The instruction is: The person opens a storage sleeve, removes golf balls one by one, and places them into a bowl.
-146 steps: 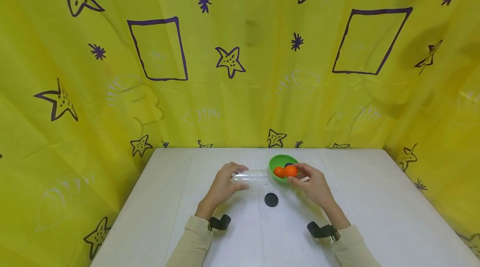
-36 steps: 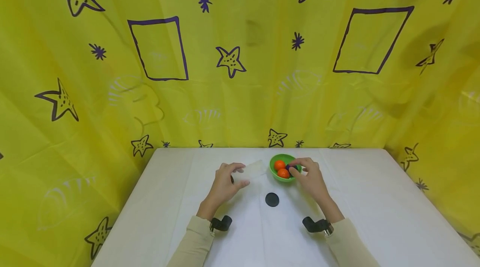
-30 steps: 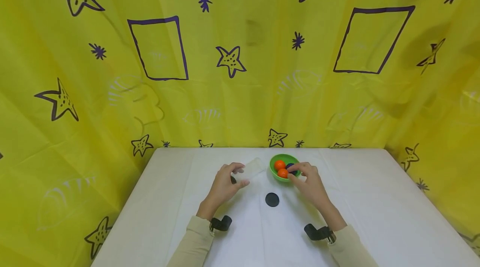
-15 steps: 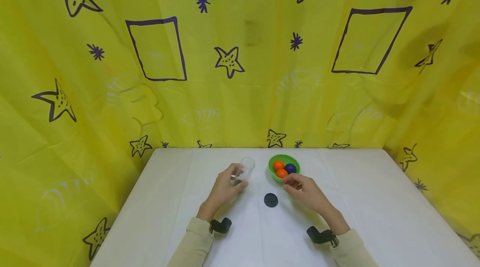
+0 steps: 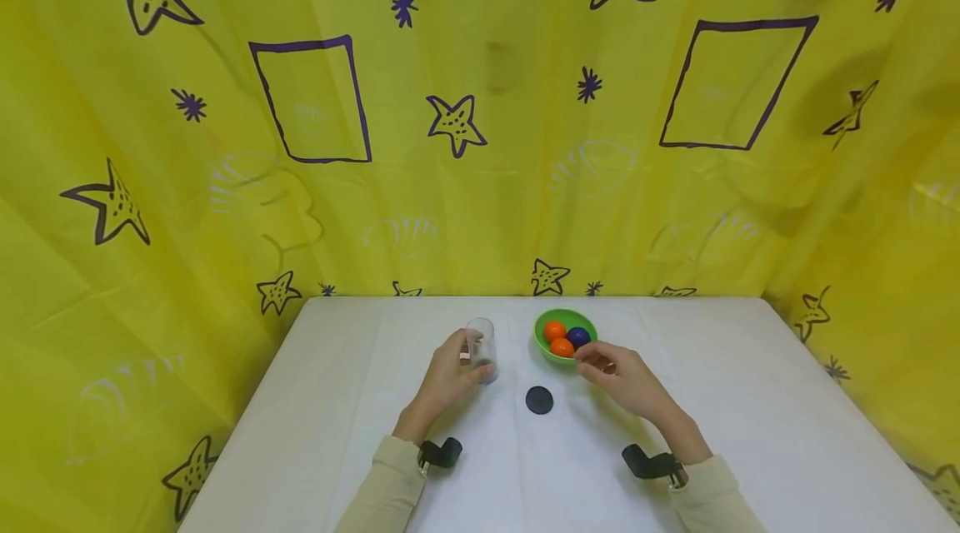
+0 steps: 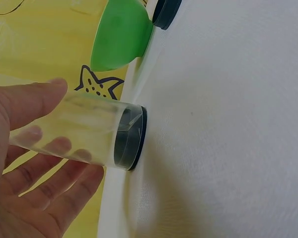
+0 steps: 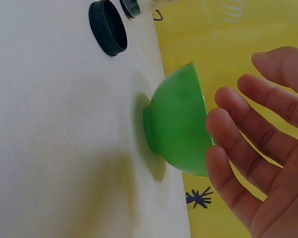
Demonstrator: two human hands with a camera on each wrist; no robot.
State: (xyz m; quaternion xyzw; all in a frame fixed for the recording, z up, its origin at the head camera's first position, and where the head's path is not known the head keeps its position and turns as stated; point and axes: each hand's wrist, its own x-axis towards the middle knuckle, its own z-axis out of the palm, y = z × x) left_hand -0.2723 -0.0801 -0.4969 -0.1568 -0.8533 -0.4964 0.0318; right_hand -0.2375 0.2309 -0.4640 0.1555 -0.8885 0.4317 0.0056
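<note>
My left hand (image 5: 447,375) grips a clear plastic tube (image 5: 483,341) around its side, thumb opposite the fingers. The tube stands upright; a black cap (image 6: 129,139) closes its lower end, right at the tabletop in the left wrist view. No ball shows inside it. Just right of it sits a green bowl (image 7: 176,119) holding two orange balls (image 5: 555,331) and a dark blue ball (image 5: 578,337). By the bowl's near right rim my right hand (image 5: 626,379) hovers with loosely bent fingers, holding nothing.
A loose black round lid (image 5: 539,400) lies on the white table (image 5: 585,475) between my hands, in front of the bowl. Behind the table's far edge hangs a yellow curtain (image 5: 480,208) printed with stars.
Earliest, the tube lay sideways and my right hand held an orange ball over the bowl. That hand then left the blue ball in the bowl and drew back; my left hand turned the tube upright.
</note>
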